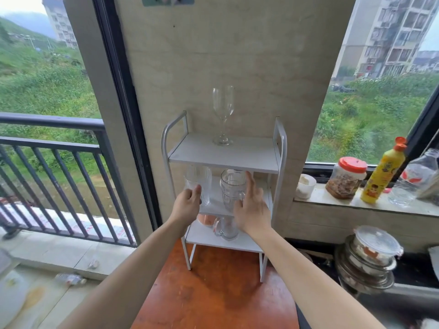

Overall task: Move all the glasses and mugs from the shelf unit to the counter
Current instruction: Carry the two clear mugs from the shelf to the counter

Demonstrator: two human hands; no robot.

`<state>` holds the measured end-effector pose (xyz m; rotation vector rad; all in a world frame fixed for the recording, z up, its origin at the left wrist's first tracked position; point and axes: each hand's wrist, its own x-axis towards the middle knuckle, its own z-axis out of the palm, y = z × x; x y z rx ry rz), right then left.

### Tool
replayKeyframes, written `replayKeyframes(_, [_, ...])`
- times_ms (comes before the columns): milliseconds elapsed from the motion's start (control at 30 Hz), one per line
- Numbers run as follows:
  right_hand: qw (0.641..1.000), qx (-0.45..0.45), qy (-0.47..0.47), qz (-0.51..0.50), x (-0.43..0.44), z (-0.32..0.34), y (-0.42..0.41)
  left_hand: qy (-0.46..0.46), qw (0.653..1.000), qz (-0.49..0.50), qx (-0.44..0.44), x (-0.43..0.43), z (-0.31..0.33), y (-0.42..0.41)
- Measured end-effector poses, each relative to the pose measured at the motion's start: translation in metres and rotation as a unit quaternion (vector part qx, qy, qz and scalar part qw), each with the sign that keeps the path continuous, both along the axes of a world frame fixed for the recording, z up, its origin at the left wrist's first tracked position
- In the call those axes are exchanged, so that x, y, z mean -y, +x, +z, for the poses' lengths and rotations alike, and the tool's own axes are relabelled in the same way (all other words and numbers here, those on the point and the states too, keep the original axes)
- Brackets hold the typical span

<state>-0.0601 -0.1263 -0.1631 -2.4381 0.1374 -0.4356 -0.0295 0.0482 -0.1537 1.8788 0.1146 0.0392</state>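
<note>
A white three-tier shelf unit [281, 148] stands on a red-brown table. On its top shelf a wine glass [222, 115] stands upright. Two tall clear glasses [204, 179] are at the left of the middle shelf, and my left hand [187, 204] is curled around the lower part of the nearer one, which still rests on the shelf. A clear ribbed mug [231, 188] stands at the right of that shelf. My right hand [251, 207] is spread beside its handle, fingers apart. On the bottom shelf are another clear mug [225, 230] and an orange cup [206, 220], partly hidden.
The red-brown table [213, 293] extends toward me below the shelf unit. On the window sill [332, 201] at right stand a white cup, a red-lidded jar [346, 178], a yellow bottle [382, 172] and a clear bottle. Stacked metal bowls [370, 260] sit lower right. A balcony railing is at left.
</note>
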Motion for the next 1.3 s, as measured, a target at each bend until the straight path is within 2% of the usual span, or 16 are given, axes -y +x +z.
replayKeyframes(67, [0.999,0.021,0.04,0.028,0.001,0.0,-0.008,-0.02,1.0,-0.002,0.003,0.003,0.0,-0.009])
replayKeyframes(133, [0.99,0.022,0.132,0.047,0.0,0.002,-0.013,-0.03,0.999,-0.01,0.015,0.003,0.0,-0.016])
replayKeyframes(200, [0.961,-0.009,0.275,0.03,0.001,0.004,-0.016,-0.035,0.999,-0.015,0.03,0.001,-0.001,-0.023])
replayKeyframes(267, [0.939,-0.031,0.344,0.001,0.002,0.003,-0.019,-0.045,0.998,-0.015,0.04,-0.001,-0.004,-0.028])
replayKeyframes(400, [0.947,0.026,0.315,-0.047,0.005,-0.007,-0.037,-0.041,0.996,0.004,0.075,-0.001,-0.017,-0.041])
replayKeyframes(533, [0.933,0.055,0.349,-0.067,0.013,-0.02,-0.071,-0.028,0.993,0.01,0.118,0.009,-0.036,-0.07])
replayKeyframes(733, [0.942,0.105,0.303,-0.101,0.044,-0.025,-0.13,-0.01,0.988,-0.036,0.149,0.042,-0.041,-0.122])
replayKeyframes(900, [0.931,0.157,0.294,-0.149,0.105,-0.009,-0.212,-0.003,0.98,-0.1,0.175,0.103,-0.026,-0.178])
replayKeyframes(1133, [0.891,0.209,0.274,-0.297,0.23,-0.006,-0.422,-0.046,0.964,-0.218,0.146,0.254,-0.011,-0.327])
replayKeyframes(1300, [0.842,0.247,0.241,-0.415,0.311,-0.009,-0.589,-0.113,0.925,-0.35,0.098,0.376,-0.02,-0.459])
